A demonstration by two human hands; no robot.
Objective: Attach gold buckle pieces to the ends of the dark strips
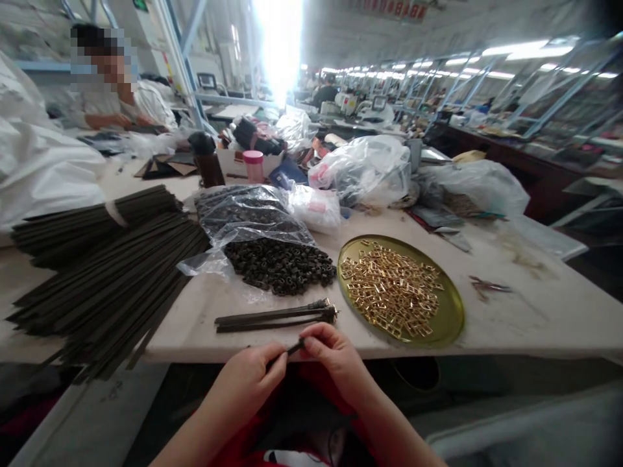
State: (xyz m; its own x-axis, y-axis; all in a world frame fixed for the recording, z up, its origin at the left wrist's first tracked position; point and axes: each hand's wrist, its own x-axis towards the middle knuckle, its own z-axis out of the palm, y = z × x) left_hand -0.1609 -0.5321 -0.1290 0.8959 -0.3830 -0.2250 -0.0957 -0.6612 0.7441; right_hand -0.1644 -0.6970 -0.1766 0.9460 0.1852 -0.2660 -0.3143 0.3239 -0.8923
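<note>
Between my two hands, just past the table's front edge, a dark strap (294, 349) is stretched. My left hand (260, 373) is closed with thumb and fingers pinching the strap. At its right end my right hand (328, 353) pinches the tip; whatever small piece may sit there is hidden by the fingers. Right beyond my hands lies a small stack of dark straps (272, 318) with metal buckles at their right ends. Behind it is a heap of small black loops (282, 266) spilling from a clear plastic bag (253, 211). A round gold tray (455, 318) holds many gold buckles (394, 288).
Long dark strips (111, 285) lie piled on the left, some overhanging the table edge. Pliers (489, 285) rest on the right. Farther back stand a brown bottle (207, 161), a pink-lidded jar (254, 167) and plastic bags (370, 168). A co-worker (117, 97) sits across at the left.
</note>
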